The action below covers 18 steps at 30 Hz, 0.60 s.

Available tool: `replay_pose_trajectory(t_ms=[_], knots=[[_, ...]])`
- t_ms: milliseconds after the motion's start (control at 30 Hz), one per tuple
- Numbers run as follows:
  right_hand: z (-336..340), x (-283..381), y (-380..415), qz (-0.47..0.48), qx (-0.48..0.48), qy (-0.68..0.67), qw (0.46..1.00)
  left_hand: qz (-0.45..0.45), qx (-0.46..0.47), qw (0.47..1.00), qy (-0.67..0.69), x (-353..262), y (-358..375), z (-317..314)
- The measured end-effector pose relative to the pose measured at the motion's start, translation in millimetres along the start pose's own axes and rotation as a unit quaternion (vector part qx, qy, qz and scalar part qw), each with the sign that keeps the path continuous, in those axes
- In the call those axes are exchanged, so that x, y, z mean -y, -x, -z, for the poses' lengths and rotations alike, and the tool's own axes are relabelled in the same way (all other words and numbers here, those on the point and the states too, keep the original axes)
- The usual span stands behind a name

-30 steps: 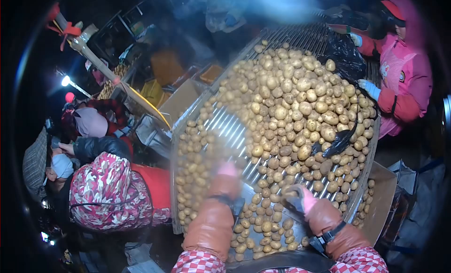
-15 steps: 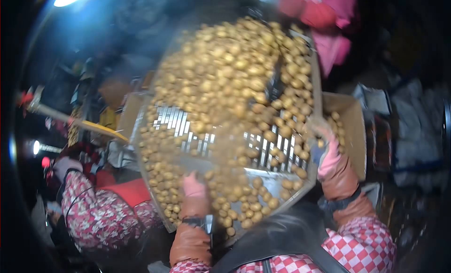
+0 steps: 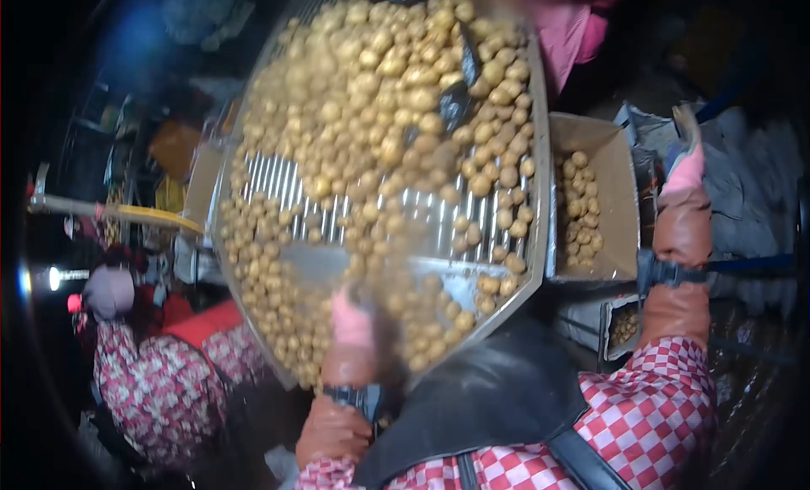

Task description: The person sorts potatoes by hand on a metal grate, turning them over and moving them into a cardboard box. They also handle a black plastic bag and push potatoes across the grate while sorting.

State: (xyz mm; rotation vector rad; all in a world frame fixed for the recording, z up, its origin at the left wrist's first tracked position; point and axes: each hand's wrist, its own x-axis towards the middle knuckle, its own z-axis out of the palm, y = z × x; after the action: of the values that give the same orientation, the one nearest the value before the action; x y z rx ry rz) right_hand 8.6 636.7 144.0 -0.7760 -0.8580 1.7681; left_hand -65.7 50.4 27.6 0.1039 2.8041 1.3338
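Potatoes [image 3: 392, 64] lie heaped on the slatted bench [image 3: 538, 194], the heap's long axis pointing forward — left hand [image 3: 353, 313] at its near end, right hand [image 3: 688, 148] off its right side; blur hides both grips.

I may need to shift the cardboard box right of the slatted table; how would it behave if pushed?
The cardboard box would probably feel weighty, with many potatoes inside. Those look loose and rounded, so they may roll. Its thin cardboard might flex.
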Motion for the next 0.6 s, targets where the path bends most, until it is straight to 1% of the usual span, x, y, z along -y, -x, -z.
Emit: replay_pose_trajectory(t_ms=[33,67,100,133,167,200,233,267,300,333,367,400,500,533,600], knots=[[5.4,-28.3,40.5,-0.107,0.044,0.048,0.992,-0.008,0.0,0.998,0.055,6.7,-3.9,-9.6],[10.6,-56.4,80.8,-0.213,0.104,0.111,0.965,-0.069,0.013,0.997,0.035,-1.0,-5.2,-12.6],[15.8,-84.8,121.0,-0.301,0.175,0.174,0.921,-0.135,0.026,0.99,0.019,-18.0,-9.8,-18.5],[22.2,-118.9,155.8,-0.36,0.253,0.198,0.876,-0.154,0.188,0.962,-0.126,-74.1,-13.9,-12.3],[20.8,-132.8,186.3,-0.392,0.357,0.25,0.81,-0.208,0.221,0.942,-0.141,-88.5,-8.5,-18.9],[9.5,-137.1,211.1,-0.384,0.486,0.309,0.722,-0.261,0.252,0.919,-0.153,-102.9,-3.2,-25.6],[2.8,-141.6,229.4,-0.362,0.582,0.324,0.653,-0.219,0.251,0.943,-0.011,-97.7,5.6,-40.6],[-0.4,-148.1,240.7,-0.353,0.637,0.305,0.613,-0.183,0.244,0.943,0.135,-92.4,14.2,-55.8],[9.3,-162.5,244.7,-0.44,0.623,0.182,0.621,-0.205,0.256,0.937,0.121,-88.1,15.3,-55.9],[27.0,-178.9,246.1,-0.332,0.649,0.197,0.655,-0.228,0.266,0.93,0.108,-83.8,16.4,-56.1],[46.4,-188.3,238.7,-0.363,0.61,0.184,0.68,-0.25,0.276,0.923,0.096,-79.5,17.6,-56.2],[65.5,-197.5,231.4,-0.391,0.568,0.168,0.704,-0.231,0.269,0.933,0.061,-87.5,19.3,-40.4],[109.0,-152.1,191.6,-0.474,0.455,0.247,0.712,-0.199,0.253,0.945,-0.054,-70.7,22.7,-16.0],[133.6,-129.7,175.4,-0.492,0.418,0.283,0.709,-0.187,0.242,0.943,-0.132,-68.0,23.4,-5.8],[190.8,-81.3,143.0,-0.532,0.322,0.368,0.691,-0.107,0.216,0.96,-0.142,-70.8,30.0,5.5]])
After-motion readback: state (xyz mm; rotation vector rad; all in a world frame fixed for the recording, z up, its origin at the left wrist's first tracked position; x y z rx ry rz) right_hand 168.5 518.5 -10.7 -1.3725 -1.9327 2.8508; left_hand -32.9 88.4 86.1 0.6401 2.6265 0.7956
